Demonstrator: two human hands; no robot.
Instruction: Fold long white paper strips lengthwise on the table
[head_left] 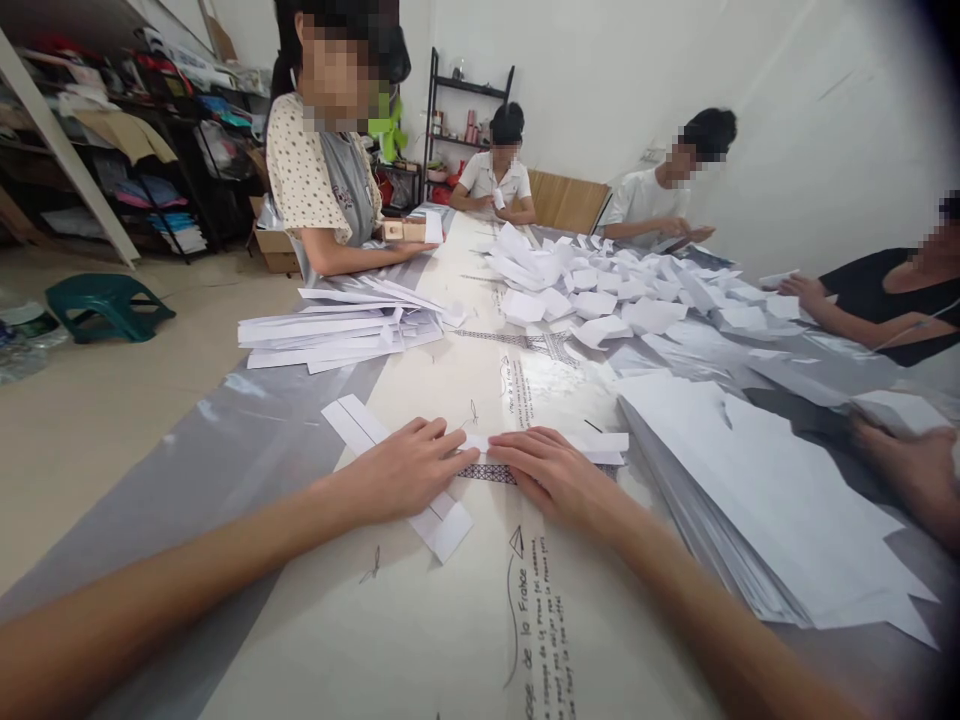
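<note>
While both hands press flat near the table's near edge, a folded white paper strip lies pinned beneath them. The left hand rests open, palm down, on the strip; the right hand, also spread, presses a second folded piece, apparently flattening creases. The table wears a shiny printed plastic cover. A paper stack sits toward its right edge, folded pieces mid-table. Other people sit around; shelves line the far-left wall.
</note>
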